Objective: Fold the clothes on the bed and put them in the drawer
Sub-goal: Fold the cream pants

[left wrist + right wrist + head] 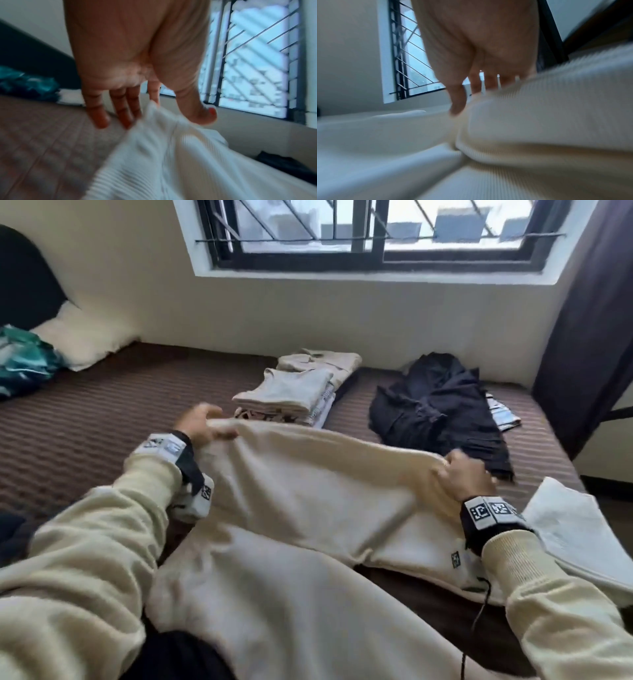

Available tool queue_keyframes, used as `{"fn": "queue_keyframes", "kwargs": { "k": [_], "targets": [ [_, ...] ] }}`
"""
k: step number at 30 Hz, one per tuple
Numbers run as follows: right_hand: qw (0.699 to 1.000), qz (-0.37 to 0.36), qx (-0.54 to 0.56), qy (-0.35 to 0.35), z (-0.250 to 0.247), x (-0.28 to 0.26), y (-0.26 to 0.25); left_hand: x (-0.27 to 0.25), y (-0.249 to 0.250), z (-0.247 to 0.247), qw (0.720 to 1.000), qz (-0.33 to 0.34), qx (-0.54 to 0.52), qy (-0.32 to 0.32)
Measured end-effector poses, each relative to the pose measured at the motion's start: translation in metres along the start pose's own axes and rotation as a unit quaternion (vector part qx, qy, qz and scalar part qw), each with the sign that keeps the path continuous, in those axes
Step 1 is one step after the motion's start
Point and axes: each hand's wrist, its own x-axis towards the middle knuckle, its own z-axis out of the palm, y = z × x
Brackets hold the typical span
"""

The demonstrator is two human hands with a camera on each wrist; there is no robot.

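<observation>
Both hands pinch the far edge of a cream sweater [308, 491]: left hand [202, 424] between thumb and forefinger, other fingers straight; right hand [466, 475] bunching ribbed fabric. Edge raised off the bed [102, 412], probably to fold it over (drawer unseen). Folded stack [294, 392] and unfolded dark garment [442, 409] lie beyond.

Letting daylight in through a barred window [373, 231] set in a pale wall [308, 316]. Hanging down the right edge, a dark curtain [589, 320]. Leaning against a dark headboard [24, 275] at the far left, a white pillow [82, 337], with a crumpled teal cloth [24, 361] lying just beside it. Lying partly hidden near the far right, something striped in pale colours [503, 412], too small to identify.
</observation>
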Motion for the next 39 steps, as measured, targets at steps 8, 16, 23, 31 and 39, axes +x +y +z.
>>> {"fn": "queue_keyframes", "kwargs": {
  "k": [8,16,23,31,39],
  "targets": [
    [0.981,0.038,-0.105,-0.156,0.054,0.029,0.027,0.010,-0.092,0.101,0.968,-0.238,0.053,-0.053],
    [0.985,0.060,-0.081,-0.139,0.056,0.025,0.020,0.022,-0.082,0.107,0.980,-0.161,-0.108,-0.039],
    [0.992,0.008,-0.107,-0.071,0.052,0.003,0.029,0.049,-0.052,0.056,0.990,-0.090,-0.058,0.088],
    [0.992,0.042,-0.115,-0.014,0.045,0.009,0.028,0.029,-0.064,0.059,0.969,-0.207,0.126,0.040],
    [0.986,-0.010,-0.152,-0.069,0.042,-0.024,0.049,-0.051,0.012,0.126,0.946,-0.062,0.314,0.044]
  ]
}}
